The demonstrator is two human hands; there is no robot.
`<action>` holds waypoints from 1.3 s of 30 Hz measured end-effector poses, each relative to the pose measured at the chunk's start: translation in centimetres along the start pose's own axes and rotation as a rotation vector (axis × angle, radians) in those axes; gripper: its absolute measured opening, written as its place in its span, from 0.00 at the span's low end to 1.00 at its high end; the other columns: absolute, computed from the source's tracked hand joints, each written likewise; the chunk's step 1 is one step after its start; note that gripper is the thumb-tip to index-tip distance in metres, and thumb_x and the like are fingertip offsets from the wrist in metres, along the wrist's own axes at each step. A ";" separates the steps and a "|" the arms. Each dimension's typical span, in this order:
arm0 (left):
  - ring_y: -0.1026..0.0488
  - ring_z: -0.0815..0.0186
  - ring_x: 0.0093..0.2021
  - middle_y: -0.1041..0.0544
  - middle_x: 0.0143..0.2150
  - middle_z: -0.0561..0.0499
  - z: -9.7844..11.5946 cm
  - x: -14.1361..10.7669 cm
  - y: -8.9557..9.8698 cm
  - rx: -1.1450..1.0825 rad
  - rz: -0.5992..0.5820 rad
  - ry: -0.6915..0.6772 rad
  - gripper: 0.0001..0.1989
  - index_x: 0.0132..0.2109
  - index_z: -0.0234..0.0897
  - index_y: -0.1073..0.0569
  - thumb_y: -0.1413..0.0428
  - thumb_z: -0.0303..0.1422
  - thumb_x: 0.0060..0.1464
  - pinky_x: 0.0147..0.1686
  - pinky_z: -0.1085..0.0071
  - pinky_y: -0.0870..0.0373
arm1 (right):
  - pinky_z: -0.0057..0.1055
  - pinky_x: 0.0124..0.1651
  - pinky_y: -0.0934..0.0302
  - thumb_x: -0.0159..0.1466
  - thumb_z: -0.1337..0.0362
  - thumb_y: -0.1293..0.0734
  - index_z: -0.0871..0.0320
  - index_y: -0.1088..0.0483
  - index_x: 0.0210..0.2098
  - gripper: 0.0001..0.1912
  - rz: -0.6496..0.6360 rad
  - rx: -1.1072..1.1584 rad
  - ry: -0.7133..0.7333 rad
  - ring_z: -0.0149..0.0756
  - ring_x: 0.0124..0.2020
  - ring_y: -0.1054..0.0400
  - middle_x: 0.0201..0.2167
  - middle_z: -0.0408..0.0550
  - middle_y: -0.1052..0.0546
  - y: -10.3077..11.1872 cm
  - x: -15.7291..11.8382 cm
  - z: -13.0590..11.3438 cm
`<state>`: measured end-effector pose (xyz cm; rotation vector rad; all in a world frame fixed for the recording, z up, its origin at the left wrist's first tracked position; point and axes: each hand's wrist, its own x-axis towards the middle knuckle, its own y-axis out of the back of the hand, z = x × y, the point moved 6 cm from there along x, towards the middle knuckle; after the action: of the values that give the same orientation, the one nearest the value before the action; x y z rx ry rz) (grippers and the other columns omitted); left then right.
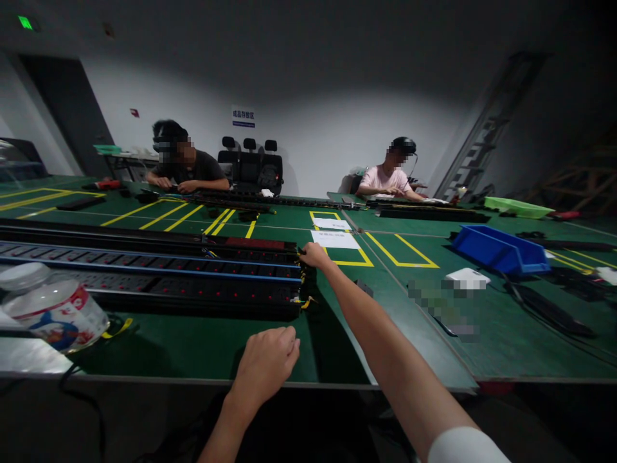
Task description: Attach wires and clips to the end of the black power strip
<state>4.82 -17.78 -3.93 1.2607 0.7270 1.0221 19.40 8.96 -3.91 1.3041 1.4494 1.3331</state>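
Observation:
Several long black power strips (231, 292) with rows of sockets and red dots lie side by side on the green table, two with blue edges. Yellow and coloured wire ends stick out at their right ends. Stretched forward, my right hand (315, 255) has its fingers closed at the right end of the rear strips; its fingertips are partly hidden. My left hand (268, 355) is curled, knuckles up, above the table's front edge, apart from the strips. Nothing shows sticking out of it. Left of it stands a clear plastic jar (62, 315) with a white lid.
Paper sheets (335, 240) lie beyond my right hand. A blue bin (499, 249), a white object (466, 278) and a dark cabled bar (549, 310) are at the right. Two people sit across the table (400, 241), near a green tray (518, 207) and more black strips.

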 end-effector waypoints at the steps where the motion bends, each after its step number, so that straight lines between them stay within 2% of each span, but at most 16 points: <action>1: 0.25 0.64 0.35 0.23 0.33 0.51 0.0 0.0 0.0 -0.003 0.001 -0.002 0.10 0.37 0.40 0.30 0.54 0.34 0.66 0.31 0.70 0.41 | 0.28 0.41 0.39 0.64 0.65 0.35 0.60 0.21 0.40 0.11 0.004 0.004 0.002 0.43 0.43 0.25 0.40 0.58 0.19 0.0 0.0 0.0; 4: 0.26 0.63 0.35 0.24 0.33 0.50 -0.1 0.0 -0.2 -0.002 0.004 -0.007 0.10 0.37 0.40 0.30 0.54 0.34 0.66 0.32 0.70 0.41 | 0.27 0.41 0.39 0.65 0.64 0.36 0.61 0.21 0.40 0.12 0.005 0.019 0.020 0.42 0.43 0.26 0.40 0.58 0.20 0.1 -0.3 0.2; 7: 0.26 0.63 0.35 0.24 0.33 0.50 -0.1 0.0 -0.3 -0.001 0.011 -0.013 0.10 0.37 0.40 0.30 0.54 0.34 0.66 0.32 0.70 0.40 | 0.25 0.38 0.40 0.67 0.58 0.36 0.60 0.21 0.39 0.14 -0.043 0.066 0.064 0.37 0.37 0.26 0.34 0.50 0.20 0.0 -0.6 0.7; 11: 0.26 0.62 0.34 0.23 0.33 0.51 -0.1 0.0 -0.2 -0.004 0.028 -0.018 0.10 0.36 0.40 0.31 0.54 0.34 0.66 0.31 0.70 0.41 | 0.23 0.35 0.40 0.68 0.55 0.36 0.60 0.25 0.50 0.18 -0.117 0.290 0.080 0.31 0.29 0.29 0.28 0.43 0.21 0.1 -1.2 1.7; 13: 0.25 0.62 0.34 0.23 0.33 0.51 -0.1 0.0 -0.2 -0.002 0.033 -0.016 0.11 0.36 0.40 0.31 0.54 0.34 0.66 0.31 0.70 0.41 | 0.24 0.36 0.40 0.68 0.57 0.37 0.61 0.26 0.52 0.19 -0.032 0.326 0.032 0.31 0.30 0.28 0.31 0.46 0.21 0.7 -1.6 2.2; 15: 0.25 0.62 0.34 0.23 0.33 0.51 -0.1 0.0 -0.2 -0.001 0.031 -0.017 0.11 0.36 0.40 0.31 0.54 0.34 0.66 0.31 0.70 0.41 | 0.24 0.38 0.40 0.67 0.58 0.37 0.61 0.25 0.49 0.16 0.106 0.294 -0.008 0.33 0.34 0.28 0.35 0.48 0.20 1.7 -2.1 2.1; 17: 0.25 0.62 0.34 0.23 0.33 0.51 0.0 0.0 -0.2 -0.004 0.026 -0.021 0.11 0.36 0.40 0.31 0.54 0.34 0.66 0.31 0.70 0.42 | 0.25 0.39 0.40 0.66 0.60 0.36 0.60 0.25 0.46 0.14 0.195 0.248 -0.001 0.34 0.37 0.27 0.36 0.49 0.20 2.4 -2.9 1.3; 18: 0.25 0.63 0.34 0.23 0.33 0.51 0.0 0.0 -0.2 -0.005 0.024 -0.022 0.11 0.36 0.40 0.31 0.54 0.34 0.66 0.31 0.70 0.42 | 0.25 0.39 0.40 0.66 0.61 0.36 0.59 0.24 0.44 0.12 0.199 0.227 0.026 0.35 0.37 0.27 0.36 0.49 0.20 2.6 -3.2 0.6; 20: 0.25 0.63 0.35 0.23 0.33 0.51 0.0 0.0 -0.1 -0.006 0.020 -0.019 0.10 0.36 0.40 0.31 0.54 0.34 0.66 0.31 0.70 0.42 | 0.25 0.40 0.40 0.64 0.62 0.35 0.58 0.23 0.41 0.10 0.167 0.170 0.085 0.36 0.38 0.27 0.36 0.50 0.20 2.8 -3.8 -1.0; 22: 0.25 0.63 0.35 0.24 0.33 0.51 0.1 0.0 0.0 -0.004 0.010 -0.008 0.10 0.36 0.40 0.31 0.54 0.33 0.66 0.31 0.70 0.41 | 0.27 0.42 0.39 0.64 0.61 0.35 0.58 0.23 0.39 0.11 0.132 0.099 0.077 0.39 0.41 0.26 0.38 0.52 0.19 2.9 -4.2 -2.3; 25: 0.25 0.63 0.35 0.24 0.33 0.51 0.1 0.0 0.0 0.000 -0.004 0.007 0.10 0.36 0.40 0.31 0.54 0.33 0.66 0.31 0.70 0.42 | 0.30 0.43 0.36 0.64 0.56 0.34 0.60 0.23 0.41 0.15 0.085 0.011 -0.003 0.43 0.43 0.25 0.40 0.57 0.20 3.2 -4.3 -3.4; 30: 0.26 0.64 0.34 0.24 0.33 0.50 0.0 0.1 0.0 0.005 -0.002 0.008 0.11 0.36 0.39 0.31 0.54 0.34 0.66 0.31 0.70 0.43 | 0.36 0.44 0.32 0.60 0.53 0.29 0.61 0.24 0.48 0.22 0.027 -0.037 -0.072 0.50 0.46 0.25 0.45 0.63 0.21 3.8 -3.6 -4.4; 35: 0.25 0.63 0.35 0.24 0.33 0.50 0.0 0.1 0.0 0.007 -0.008 0.005 0.11 0.36 0.40 0.31 0.54 0.34 0.66 0.32 0.71 0.41 | 0.40 0.46 0.30 0.58 0.59 0.26 0.62 0.25 0.50 0.22 -0.019 -0.033 -0.127 0.54 0.49 0.25 0.47 0.66 0.22 4.3 -3.2 -4.9; 39: 0.25 0.64 0.36 0.24 0.33 0.50 0.1 0.1 0.1 0.011 -0.029 0.026 0.11 0.37 0.40 0.31 0.54 0.34 0.66 0.32 0.71 0.40 | 0.40 0.47 0.30 0.59 0.66 0.28 0.63 0.25 0.51 0.20 -0.012 0.004 -0.155 0.54 0.50 0.26 0.48 0.67 0.22 4.0 -3.0 -4.8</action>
<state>4.90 -17.72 -3.82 1.2453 0.7693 1.0137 16.12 4.76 0.52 1.3679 1.3513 1.1944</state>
